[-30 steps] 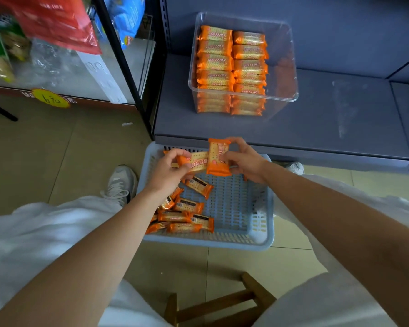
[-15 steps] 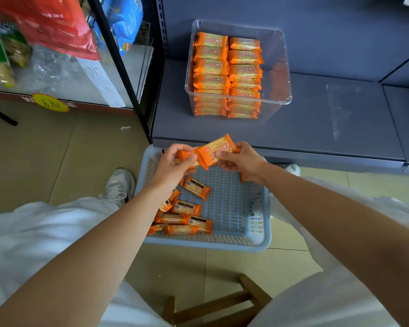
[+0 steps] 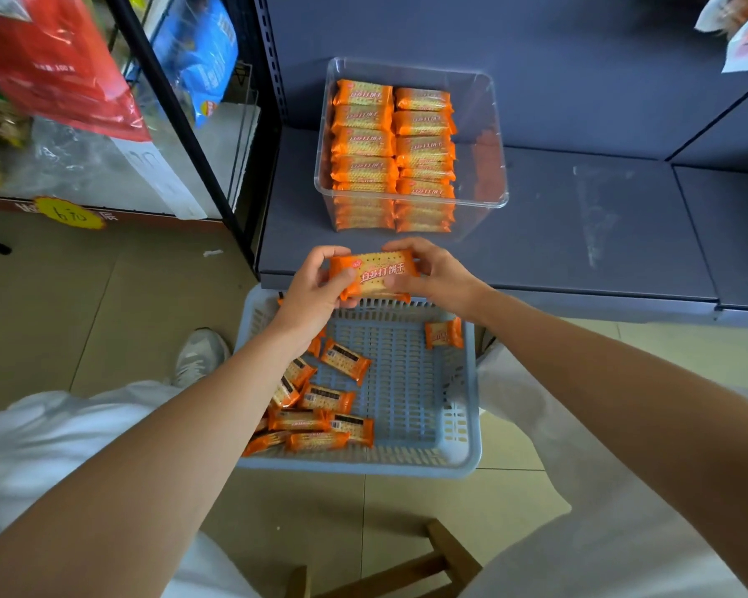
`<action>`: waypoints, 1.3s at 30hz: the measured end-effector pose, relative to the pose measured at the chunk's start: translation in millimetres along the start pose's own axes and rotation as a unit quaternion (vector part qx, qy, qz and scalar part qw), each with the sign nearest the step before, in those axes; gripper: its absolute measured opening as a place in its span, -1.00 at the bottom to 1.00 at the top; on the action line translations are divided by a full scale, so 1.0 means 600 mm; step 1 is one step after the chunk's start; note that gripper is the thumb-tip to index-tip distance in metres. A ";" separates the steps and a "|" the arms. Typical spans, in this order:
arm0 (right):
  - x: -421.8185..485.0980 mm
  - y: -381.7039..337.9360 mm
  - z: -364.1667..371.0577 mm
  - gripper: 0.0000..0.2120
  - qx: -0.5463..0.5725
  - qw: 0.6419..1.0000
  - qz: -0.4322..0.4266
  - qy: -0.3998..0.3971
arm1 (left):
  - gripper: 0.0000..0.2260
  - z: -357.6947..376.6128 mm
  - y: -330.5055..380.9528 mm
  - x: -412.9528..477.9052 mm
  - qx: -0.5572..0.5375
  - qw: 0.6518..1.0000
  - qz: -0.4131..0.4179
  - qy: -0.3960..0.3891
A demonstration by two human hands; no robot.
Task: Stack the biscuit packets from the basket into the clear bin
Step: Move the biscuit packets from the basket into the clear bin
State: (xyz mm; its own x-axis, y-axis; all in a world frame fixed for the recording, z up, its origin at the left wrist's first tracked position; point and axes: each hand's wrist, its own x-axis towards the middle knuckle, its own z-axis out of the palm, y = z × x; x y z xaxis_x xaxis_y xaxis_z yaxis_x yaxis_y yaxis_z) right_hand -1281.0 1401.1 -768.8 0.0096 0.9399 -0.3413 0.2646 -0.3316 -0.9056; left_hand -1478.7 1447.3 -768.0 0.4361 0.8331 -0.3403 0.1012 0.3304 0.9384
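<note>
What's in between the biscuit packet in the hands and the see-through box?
Just bare grey shelf. The head view shows nothing lying between the held packet and the clear bin.

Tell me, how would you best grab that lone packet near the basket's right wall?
Probably from above: pinch the lone packet across its long edges. It lies face up, apart from the other packets, but the basket wall close beside it blocks a sideways approach.

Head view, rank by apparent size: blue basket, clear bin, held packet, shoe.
1. blue basket
2. clear bin
3. held packet and shoe: look about alike, shoe partly hidden, so not ranked.
</note>
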 end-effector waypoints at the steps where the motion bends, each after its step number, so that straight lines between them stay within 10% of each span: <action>1: 0.002 0.000 -0.003 -0.57 -0.011 1.000 -0.004 0.000 | -0.78 0.002 0.003 0.003 0.000 1.000 0.004 0.000; 16: 0.093 -0.071 -0.131 -0.40 -0.247 0.960 -0.099 0.091 | -0.66 0.036 0.096 0.142 0.074 0.996 0.052 -0.018; 21: 0.168 -0.062 -0.210 -0.41 -0.271 0.951 -0.034 0.145 | -0.62 0.007 0.085 0.227 0.439 0.873 0.211 0.005; 25: 0.214 -0.024 -0.232 -0.42 -0.289 0.949 0.044 0.117 | -0.54 0.000 0.063 0.268 0.619 0.764 0.176 -0.059; 32: 0.253 0.007 -0.234 -0.42 -0.346 0.932 0.081 0.073 | -0.48 -0.008 0.036 0.292 0.697 0.692 0.175 -0.077; 39: 0.255 0.015 -0.217 -0.40 -0.415 0.900 0.055 0.117 | -0.48 -0.003 0.036 0.296 0.693 0.696 0.182 -0.056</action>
State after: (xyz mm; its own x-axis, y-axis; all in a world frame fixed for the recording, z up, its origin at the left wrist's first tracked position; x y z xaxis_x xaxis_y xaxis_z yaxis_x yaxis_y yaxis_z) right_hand -1151.7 1552.7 -796.3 0.2575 0.9289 -0.2661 0.8788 -0.3397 -0.3352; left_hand -1401.0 1603.2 -808.0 0.7166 0.6851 -0.1310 0.6974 -0.7020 0.1442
